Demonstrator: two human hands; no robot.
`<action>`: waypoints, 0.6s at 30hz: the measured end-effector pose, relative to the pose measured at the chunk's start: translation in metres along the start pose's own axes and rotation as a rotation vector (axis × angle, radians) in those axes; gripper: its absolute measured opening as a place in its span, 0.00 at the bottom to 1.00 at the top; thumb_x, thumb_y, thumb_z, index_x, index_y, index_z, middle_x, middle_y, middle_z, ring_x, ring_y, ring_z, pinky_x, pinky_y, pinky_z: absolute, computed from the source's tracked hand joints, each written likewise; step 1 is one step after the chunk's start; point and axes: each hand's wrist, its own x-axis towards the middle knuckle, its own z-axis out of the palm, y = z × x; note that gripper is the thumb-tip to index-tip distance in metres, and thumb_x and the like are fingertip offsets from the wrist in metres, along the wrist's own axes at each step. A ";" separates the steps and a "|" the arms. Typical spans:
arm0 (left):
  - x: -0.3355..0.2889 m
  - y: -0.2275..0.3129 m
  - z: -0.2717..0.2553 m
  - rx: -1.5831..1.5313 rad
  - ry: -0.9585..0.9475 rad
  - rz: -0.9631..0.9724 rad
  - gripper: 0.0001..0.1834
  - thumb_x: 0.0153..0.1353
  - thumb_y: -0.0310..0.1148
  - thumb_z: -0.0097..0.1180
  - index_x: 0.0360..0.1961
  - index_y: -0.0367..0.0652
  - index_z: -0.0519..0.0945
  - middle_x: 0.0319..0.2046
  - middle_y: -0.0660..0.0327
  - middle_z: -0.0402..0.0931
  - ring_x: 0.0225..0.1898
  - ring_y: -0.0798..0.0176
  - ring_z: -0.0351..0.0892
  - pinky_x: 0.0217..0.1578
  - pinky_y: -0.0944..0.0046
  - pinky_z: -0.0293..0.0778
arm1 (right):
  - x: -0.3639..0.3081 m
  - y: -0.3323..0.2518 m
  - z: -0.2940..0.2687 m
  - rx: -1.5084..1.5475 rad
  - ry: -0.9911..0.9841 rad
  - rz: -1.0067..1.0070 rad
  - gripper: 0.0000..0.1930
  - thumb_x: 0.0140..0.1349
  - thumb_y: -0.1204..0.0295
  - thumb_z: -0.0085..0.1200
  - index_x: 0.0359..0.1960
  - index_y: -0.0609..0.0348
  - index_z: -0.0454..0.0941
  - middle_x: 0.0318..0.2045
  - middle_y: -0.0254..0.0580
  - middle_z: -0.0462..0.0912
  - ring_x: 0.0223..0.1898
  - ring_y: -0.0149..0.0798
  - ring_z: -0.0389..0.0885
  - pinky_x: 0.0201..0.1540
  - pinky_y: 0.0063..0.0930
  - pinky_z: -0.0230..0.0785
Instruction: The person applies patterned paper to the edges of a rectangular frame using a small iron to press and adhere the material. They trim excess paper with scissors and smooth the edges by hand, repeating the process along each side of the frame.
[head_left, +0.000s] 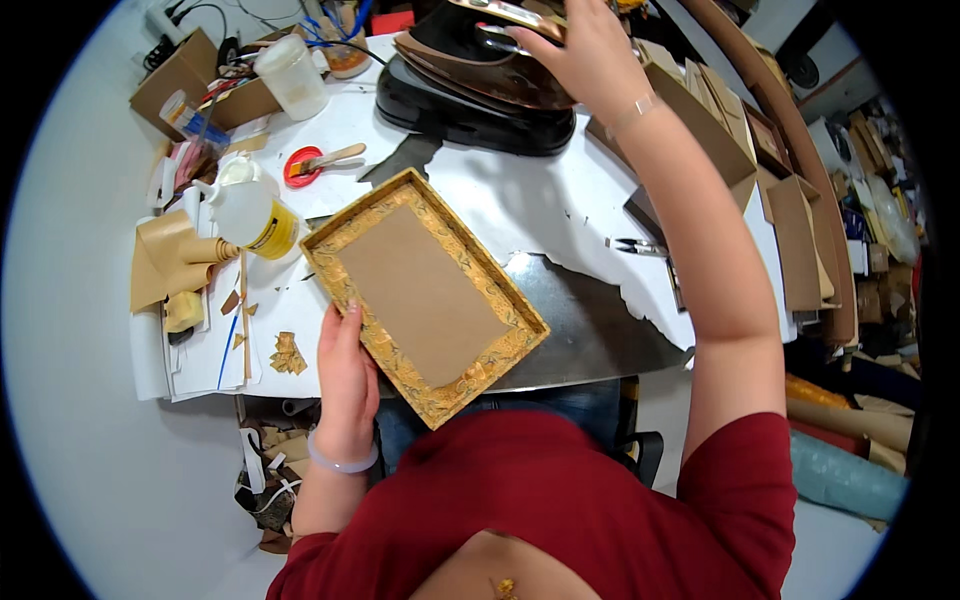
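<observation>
A shallow rectangular tray (425, 290) with a gold floral patterned border and a plain brown middle is tilted in front of me. My left hand (347, 360) grips its lower left side, thumb over the rim. Beyond it, a dark clothes iron (480, 70) with a copper-brown body rests on a black base (470, 120). Up at the top edge my right hand (590, 55) is closed around the iron's handle, its thumb under the grip; some fingers are partly cut off by the picture's edge.
A white bottle with a yellow label (262, 222), a brush (330, 158) on a red lid and a white tub (292, 77) stand left on the table. Torn dark sheeting (580, 320) lies near the front edge. Cardboard pieces (690, 120) crowd the right side.
</observation>
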 end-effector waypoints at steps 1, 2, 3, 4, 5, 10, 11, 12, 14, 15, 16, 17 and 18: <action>0.003 -0.006 0.000 0.004 -0.010 0.009 0.24 0.83 0.35 0.49 0.73 0.33 0.69 0.67 0.51 0.77 0.67 0.57 0.78 0.68 0.56 0.75 | 0.026 0.003 0.009 0.004 -0.067 0.004 0.45 0.68 0.51 0.68 0.74 0.74 0.66 0.71 0.68 0.73 0.73 0.63 0.71 0.77 0.48 0.64; 0.006 -0.011 -0.001 0.013 -0.017 0.018 0.25 0.83 0.35 0.49 0.74 0.33 0.68 0.67 0.51 0.77 0.67 0.57 0.78 0.68 0.56 0.75 | 0.046 0.007 0.020 0.033 -0.132 0.002 0.38 0.71 0.52 0.66 0.70 0.71 0.72 0.61 0.65 0.83 0.63 0.58 0.83 0.67 0.44 0.74; 0.009 -0.014 -0.001 0.014 -0.061 0.006 0.27 0.84 0.35 0.50 0.77 0.35 0.64 0.69 0.53 0.75 0.69 0.58 0.76 0.70 0.56 0.71 | 0.058 0.020 0.038 0.063 -0.241 0.006 0.32 0.73 0.50 0.63 0.66 0.66 0.78 0.57 0.60 0.86 0.58 0.57 0.86 0.64 0.44 0.76; 0.009 -0.015 -0.003 0.016 -0.071 0.005 0.27 0.84 0.34 0.49 0.78 0.35 0.63 0.71 0.53 0.73 0.70 0.58 0.75 0.71 0.55 0.70 | 0.066 0.029 0.059 0.107 -0.354 0.004 0.28 0.76 0.48 0.60 0.62 0.61 0.84 0.52 0.56 0.89 0.53 0.56 0.89 0.60 0.45 0.79; 0.008 -0.014 -0.004 -0.017 -0.082 -0.007 0.28 0.84 0.34 0.48 0.78 0.36 0.62 0.72 0.53 0.72 0.71 0.57 0.73 0.72 0.55 0.70 | 0.073 0.033 0.068 0.179 -0.406 0.026 0.33 0.76 0.41 0.55 0.63 0.60 0.84 0.51 0.57 0.90 0.51 0.57 0.89 0.59 0.43 0.79; -0.002 -0.001 -0.003 -0.046 -0.087 -0.041 0.28 0.85 0.35 0.45 0.80 0.36 0.60 0.73 0.52 0.70 0.74 0.57 0.71 0.73 0.53 0.69 | 0.060 0.015 0.085 0.256 -0.235 0.030 0.33 0.77 0.41 0.55 0.65 0.58 0.83 0.48 0.51 0.91 0.48 0.48 0.90 0.53 0.39 0.81; -0.003 0.002 0.002 -0.027 -0.071 -0.035 0.28 0.85 0.34 0.43 0.79 0.34 0.61 0.74 0.51 0.71 0.74 0.57 0.72 0.74 0.55 0.68 | 0.054 0.013 0.086 0.236 -0.200 0.027 0.33 0.78 0.41 0.54 0.67 0.58 0.82 0.47 0.48 0.91 0.46 0.44 0.90 0.51 0.37 0.82; -0.003 0.003 -0.002 -0.003 -0.081 -0.041 0.28 0.85 0.34 0.43 0.79 0.34 0.61 0.74 0.51 0.71 0.73 0.56 0.72 0.73 0.55 0.69 | 0.055 0.004 0.076 0.226 -0.285 0.049 0.32 0.78 0.42 0.55 0.69 0.55 0.80 0.48 0.50 0.91 0.48 0.46 0.90 0.51 0.37 0.82; -0.002 -0.001 -0.008 0.040 -0.116 -0.076 0.28 0.85 0.34 0.42 0.80 0.34 0.61 0.74 0.51 0.71 0.72 0.56 0.73 0.71 0.55 0.71 | 0.054 0.025 0.077 0.207 -0.387 0.082 0.34 0.80 0.40 0.48 0.73 0.54 0.77 0.60 0.52 0.87 0.60 0.54 0.87 0.61 0.44 0.79; -0.007 0.013 -0.011 0.086 -0.135 -0.166 0.28 0.85 0.35 0.42 0.80 0.34 0.60 0.72 0.52 0.73 0.71 0.57 0.76 0.68 0.55 0.75 | 0.049 0.001 0.069 0.586 -0.414 0.223 0.28 0.76 0.55 0.63 0.65 0.67 0.78 0.49 0.56 0.89 0.49 0.46 0.89 0.53 0.37 0.79; -0.008 0.019 -0.013 0.106 -0.162 -0.193 0.29 0.86 0.36 0.43 0.81 0.35 0.60 0.71 0.52 0.74 0.64 0.58 0.82 0.61 0.58 0.81 | 0.044 0.004 0.068 0.652 -0.356 0.235 0.21 0.79 0.59 0.59 0.61 0.64 0.81 0.42 0.47 0.89 0.43 0.35 0.87 0.46 0.30 0.77; -0.010 0.029 -0.018 0.248 -0.188 -0.256 0.31 0.86 0.37 0.44 0.82 0.36 0.58 0.68 0.52 0.77 0.60 0.60 0.85 0.59 0.60 0.82 | 0.038 0.007 0.063 0.530 -0.320 0.178 0.20 0.79 0.61 0.59 0.61 0.65 0.81 0.41 0.46 0.89 0.43 0.35 0.87 0.46 0.31 0.78; -0.012 0.039 -0.022 0.384 -0.222 -0.315 0.33 0.86 0.39 0.45 0.83 0.36 0.56 0.64 0.52 0.79 0.55 0.61 0.87 0.56 0.61 0.83 | 0.035 0.006 0.051 0.402 -0.280 0.115 0.20 0.79 0.62 0.59 0.62 0.66 0.80 0.40 0.45 0.89 0.42 0.36 0.88 0.46 0.31 0.79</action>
